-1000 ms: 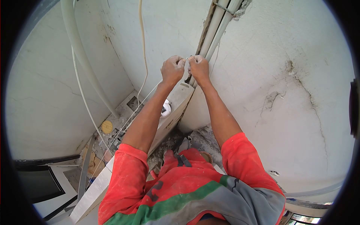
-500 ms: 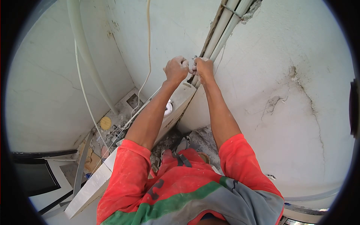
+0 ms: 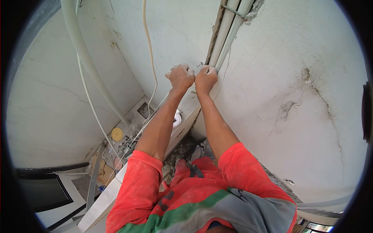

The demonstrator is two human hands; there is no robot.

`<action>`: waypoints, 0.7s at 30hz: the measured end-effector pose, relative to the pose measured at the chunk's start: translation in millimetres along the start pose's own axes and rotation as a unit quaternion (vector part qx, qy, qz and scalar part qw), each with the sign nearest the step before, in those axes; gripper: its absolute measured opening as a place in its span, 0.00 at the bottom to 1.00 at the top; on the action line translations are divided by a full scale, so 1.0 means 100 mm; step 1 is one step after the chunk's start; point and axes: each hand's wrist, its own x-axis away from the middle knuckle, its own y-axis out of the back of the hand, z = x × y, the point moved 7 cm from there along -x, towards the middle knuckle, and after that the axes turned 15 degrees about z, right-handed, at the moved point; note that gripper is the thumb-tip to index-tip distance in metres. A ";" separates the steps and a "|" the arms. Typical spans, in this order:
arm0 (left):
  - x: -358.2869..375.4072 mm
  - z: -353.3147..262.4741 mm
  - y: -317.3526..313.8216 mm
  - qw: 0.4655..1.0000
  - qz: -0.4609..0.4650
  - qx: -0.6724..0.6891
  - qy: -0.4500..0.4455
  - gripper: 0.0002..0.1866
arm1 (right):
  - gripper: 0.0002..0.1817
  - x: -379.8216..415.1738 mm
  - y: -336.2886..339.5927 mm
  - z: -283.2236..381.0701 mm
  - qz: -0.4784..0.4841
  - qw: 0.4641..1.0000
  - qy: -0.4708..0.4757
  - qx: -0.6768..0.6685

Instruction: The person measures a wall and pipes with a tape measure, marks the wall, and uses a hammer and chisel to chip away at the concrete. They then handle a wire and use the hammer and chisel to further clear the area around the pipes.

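Note:
Both of my hands are closed and held side by side at the lower part of a pair of white pipes (image 3: 226,37). My left hand (image 3: 182,77) is a dusty fist, knuckles up, just left of the pipes. Against it, my right hand (image 3: 206,79) is curled in front of the pipes. A small greyish piece (image 3: 199,64) shows just beyond the gap between the two fists. What either hand grips is hidden by the fingers, and I cannot tell what it is. Higher up, a thin tie (image 3: 233,11) crosses the pipes in their wall groove.
A white ledge (image 3: 186,110) runs below my hands, with a round white fitting (image 3: 177,119) beside it. A loose cable (image 3: 149,42) and a thick pale pipe (image 3: 83,54) hang at left. Rubble and a yellow round lid (image 3: 117,134) lie lower left. The right wall (image 3: 268,77) is cracked.
My right hand has drawn back slightly and turned, its knuckles now beside my left fist. Both hands sit a little lower in view, and the view has shifted slightly.

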 end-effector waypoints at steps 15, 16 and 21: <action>0.29 0.24 -0.22 0.985 0.083 0.141 0.056 0.11 | 0.09 0.06 -0.18 -0.30 0.176 0.958 -0.056 -0.218; 0.31 0.23 -0.22 0.985 0.086 0.142 0.053 0.11 | 0.09 0.06 -0.19 -0.29 0.180 0.956 -0.059 -0.224; 0.40 0.17 -0.20 0.981 0.092 0.166 0.049 0.11 | 0.09 0.06 -0.12 -0.29 0.181 0.967 -0.051 -0.173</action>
